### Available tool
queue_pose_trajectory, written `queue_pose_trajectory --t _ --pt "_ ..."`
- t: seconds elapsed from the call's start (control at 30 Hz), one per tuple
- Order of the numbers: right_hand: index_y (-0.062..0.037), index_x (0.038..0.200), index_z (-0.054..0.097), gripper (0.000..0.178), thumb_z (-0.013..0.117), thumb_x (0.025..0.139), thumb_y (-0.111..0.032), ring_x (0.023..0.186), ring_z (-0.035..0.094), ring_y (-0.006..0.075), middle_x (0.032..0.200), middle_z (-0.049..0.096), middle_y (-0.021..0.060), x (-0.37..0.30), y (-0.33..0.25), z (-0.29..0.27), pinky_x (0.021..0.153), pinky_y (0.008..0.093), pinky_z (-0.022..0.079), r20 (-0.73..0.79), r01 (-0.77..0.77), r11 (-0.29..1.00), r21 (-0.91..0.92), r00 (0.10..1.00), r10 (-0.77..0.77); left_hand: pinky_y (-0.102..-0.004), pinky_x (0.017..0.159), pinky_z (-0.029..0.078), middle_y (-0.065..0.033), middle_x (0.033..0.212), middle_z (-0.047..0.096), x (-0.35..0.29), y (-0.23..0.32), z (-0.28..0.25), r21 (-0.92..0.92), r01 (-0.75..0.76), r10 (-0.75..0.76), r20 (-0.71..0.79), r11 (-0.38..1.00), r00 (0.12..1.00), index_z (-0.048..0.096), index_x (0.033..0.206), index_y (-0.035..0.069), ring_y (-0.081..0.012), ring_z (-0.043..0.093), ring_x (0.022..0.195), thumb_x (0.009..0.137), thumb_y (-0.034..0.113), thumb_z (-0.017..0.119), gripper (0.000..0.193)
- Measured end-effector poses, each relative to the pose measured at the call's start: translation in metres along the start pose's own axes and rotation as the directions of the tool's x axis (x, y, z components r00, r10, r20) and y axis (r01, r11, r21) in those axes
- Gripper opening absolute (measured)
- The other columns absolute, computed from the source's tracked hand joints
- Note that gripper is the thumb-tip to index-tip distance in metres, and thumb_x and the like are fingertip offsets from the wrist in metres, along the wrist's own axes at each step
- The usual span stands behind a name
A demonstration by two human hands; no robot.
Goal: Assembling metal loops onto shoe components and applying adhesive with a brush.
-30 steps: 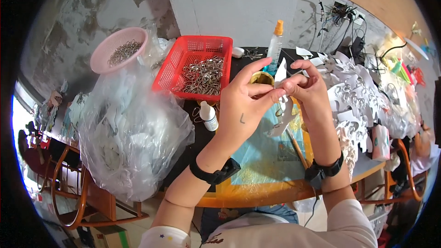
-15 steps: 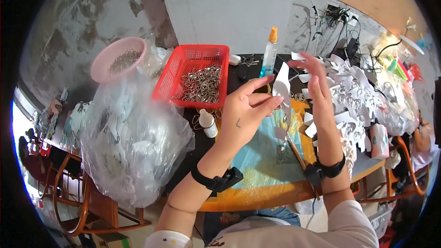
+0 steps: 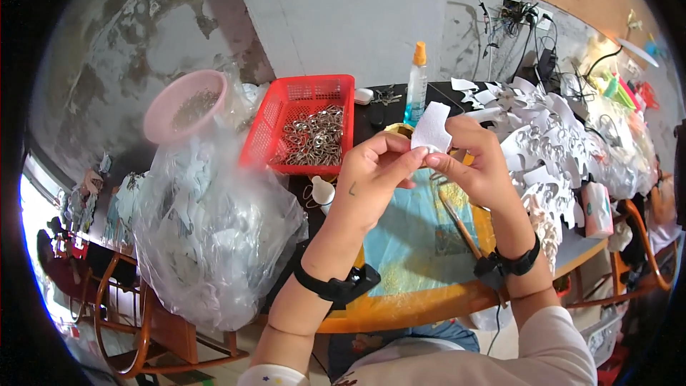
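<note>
step: likely positioning, two-handed | left hand (image 3: 375,173), right hand (image 3: 477,166) both pinching white cut-out (image 3: 431,127), lower end | red mesh basket (image 3: 262,126) 10 o'clock | next likely needs light, steady pinch

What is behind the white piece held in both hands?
Beyond the white piece show the orange-capped bottle and the rim of a yellowish container. Most of the container is hidden by the piece and left hand; its contents cannot be seen.
</note>
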State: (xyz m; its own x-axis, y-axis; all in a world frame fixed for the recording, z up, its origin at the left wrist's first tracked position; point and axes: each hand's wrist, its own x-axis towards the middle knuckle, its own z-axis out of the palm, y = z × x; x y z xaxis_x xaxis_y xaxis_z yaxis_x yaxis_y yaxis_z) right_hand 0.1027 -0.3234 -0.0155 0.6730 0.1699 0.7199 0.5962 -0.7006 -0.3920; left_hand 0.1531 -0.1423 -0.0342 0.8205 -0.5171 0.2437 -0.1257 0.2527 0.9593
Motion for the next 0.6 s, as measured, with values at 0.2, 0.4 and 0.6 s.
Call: queue_pose_trajectory --t 0.2,0.4,0.6 --pt "0.0006 0.080 0.064 0.017 0.065 0.087 -0.015 0.070 0.047 0.0169 0.071 0.052 0.0049 -0.004 -0.006 0.008 0.069 0.0291 0.036 0.109 -0.256 0.693 0.674 0.962 0.249 -0.0184 0.056 0.040 0.0036 0.086 0.062 -0.002 0.002 -0.004 -0.366 0.248 -0.194 0.178 0.897 0.965 0.066 0.090 0.010 -0.0030 0.054 0.077 0.086 0.023 0.070 0.014" --pt "-0.0021 0.078 0.062 0.018 0.060 0.089 -0.017 0.076 0.052 0.0231 0.072 0.054 0.0050 -0.001 -0.004 -0.008 0.076 0.0363 0.038 0.207 0.000 0.990 0.141 0.978 -0.029 -0.0184 0.055 0.041 0.0023 0.085 0.065 -0.001 0.018 -0.004 0.064 0.134 -0.144 0.200 0.989 0.969 0.065 0.099 0.006 -0.0028 0.057 0.072 0.084 0.026 0.073 0.026" --pt "-0.0038 0.079 0.062 0.016 0.060 0.088 -0.017 0.076 0.054 0.0235 0.075 0.060 0.0045 0.008 -0.019 -0.011 0.079 0.0363 0.040 -0.408 -0.066 0.982 -0.175 0.913 -0.011 -0.0176 0.059 0.045 0.0009 0.086 0.065 0.003 0.007 -0.006 -0.095 0.024 -0.023 0.005 0.995 1.000 0.062 0.104 0.005 -0.0042 0.059 0.072 0.089 0.026 0.069 0.027"
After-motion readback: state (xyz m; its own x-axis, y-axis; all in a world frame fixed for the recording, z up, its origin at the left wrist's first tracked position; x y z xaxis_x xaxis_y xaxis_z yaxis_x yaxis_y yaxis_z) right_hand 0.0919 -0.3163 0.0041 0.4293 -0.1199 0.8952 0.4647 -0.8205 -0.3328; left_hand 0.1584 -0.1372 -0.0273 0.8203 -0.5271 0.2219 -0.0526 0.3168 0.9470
